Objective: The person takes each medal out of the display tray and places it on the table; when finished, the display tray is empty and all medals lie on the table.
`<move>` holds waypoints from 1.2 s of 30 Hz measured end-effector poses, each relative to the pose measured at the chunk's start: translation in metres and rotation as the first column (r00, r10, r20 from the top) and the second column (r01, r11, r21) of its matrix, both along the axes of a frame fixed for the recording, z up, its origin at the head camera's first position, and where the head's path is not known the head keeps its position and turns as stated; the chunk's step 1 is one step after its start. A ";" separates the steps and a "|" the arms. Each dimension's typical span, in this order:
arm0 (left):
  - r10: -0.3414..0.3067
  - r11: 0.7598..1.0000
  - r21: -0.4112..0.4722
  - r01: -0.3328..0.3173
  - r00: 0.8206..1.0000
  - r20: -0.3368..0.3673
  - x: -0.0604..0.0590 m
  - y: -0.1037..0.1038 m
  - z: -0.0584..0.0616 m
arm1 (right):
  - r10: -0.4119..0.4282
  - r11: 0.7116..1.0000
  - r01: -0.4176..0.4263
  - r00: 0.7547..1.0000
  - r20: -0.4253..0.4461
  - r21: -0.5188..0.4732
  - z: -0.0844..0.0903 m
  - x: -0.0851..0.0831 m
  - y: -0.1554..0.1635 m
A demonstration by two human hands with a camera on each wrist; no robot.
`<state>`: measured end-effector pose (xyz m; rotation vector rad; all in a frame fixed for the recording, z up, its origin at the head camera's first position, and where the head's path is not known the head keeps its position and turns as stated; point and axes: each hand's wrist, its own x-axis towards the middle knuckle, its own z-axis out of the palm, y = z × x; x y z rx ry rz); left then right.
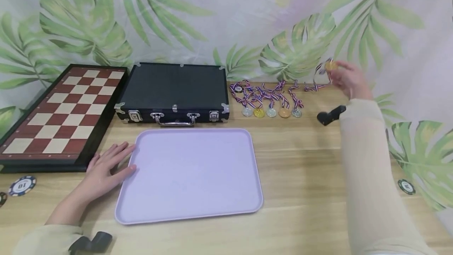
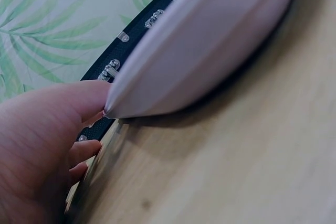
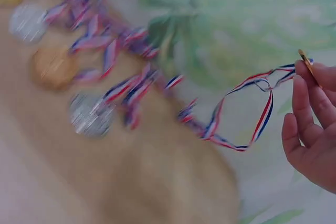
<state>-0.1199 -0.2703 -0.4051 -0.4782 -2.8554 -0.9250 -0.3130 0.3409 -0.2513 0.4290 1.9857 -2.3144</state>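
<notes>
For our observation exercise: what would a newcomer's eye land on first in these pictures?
Probably the raised right hand at the far right, pinching a gold medal whose striped ribbon trails to the table. Next, the lilac tray in the middle, the left hand touching its edge, and the chessboard at left.

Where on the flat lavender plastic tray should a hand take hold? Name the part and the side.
Best taken at the raised rim of the flat lavender plastic tray, probably on its left edge. The tray lies flat on the wooden table, so only the upturned lip offers purchase. The left hand already rests there, fingertips against the rim. The far edge is crowded by the black metal-cornered case.
</notes>
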 end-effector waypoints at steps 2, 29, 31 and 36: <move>-0.004 1.000 0.000 0.004 1.000 -0.005 0.000 0.000 0.000 | 0.036 0.999 -0.035 0.999 0.042 -0.025 -0.024 0.004 0.004; -0.005 1.000 -0.003 0.005 1.000 0.018 0.001 0.002 0.002 | 0.182 0.788 -0.270 0.961 0.208 0.554 -0.118 0.019 0.005; -0.006 1.000 -0.003 0.006 1.000 0.016 0.001 0.002 0.002 | 0.193 0.772 -0.286 0.956 0.219 0.568 -0.117 0.020 0.004; -0.005 1.000 -0.006 0.005 1.000 0.022 0.001 0.001 0.003 | 0.226 0.752 -0.318 0.947 0.227 0.577 -0.115 0.021 0.003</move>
